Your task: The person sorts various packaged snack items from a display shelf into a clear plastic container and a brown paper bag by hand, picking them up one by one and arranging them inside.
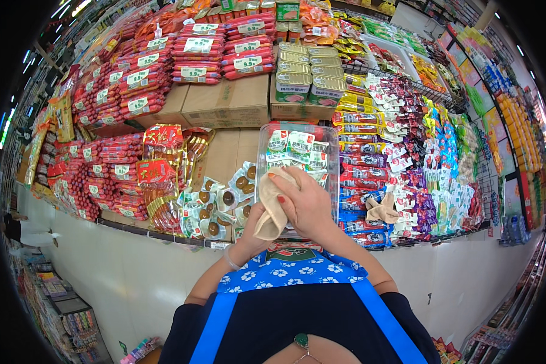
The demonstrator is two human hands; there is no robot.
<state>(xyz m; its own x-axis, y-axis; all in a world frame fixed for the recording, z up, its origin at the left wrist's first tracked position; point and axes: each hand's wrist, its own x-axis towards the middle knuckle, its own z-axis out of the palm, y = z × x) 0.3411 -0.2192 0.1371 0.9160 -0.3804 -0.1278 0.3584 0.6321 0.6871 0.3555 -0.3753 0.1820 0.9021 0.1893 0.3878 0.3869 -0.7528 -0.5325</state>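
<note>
My right hand (307,204) grips a beige cloth glove (273,218), its thumb and fingertips pressed on the fabric. My left hand (250,223) is against the glove's lower left side, and its fingers are hidden by the cloth. Both hands are over the near part of a clear plastic bin (334,182). White and green sealed packets (298,145) lie in the bin. A second beige glove (382,208) rests crumpled on the wrapped sausages to the right. Just left of the bin are vacuum-packed brown eggs (214,223).
Red sausage bundles (139,77) are stacked at the left, beside red and gold bags (159,173). Cardboard boxes (225,104) and tinned meat (311,75) stand behind the bin. Rows of colourful wrapped snacks (361,159) fill the right, before a wire rack (400,82).
</note>
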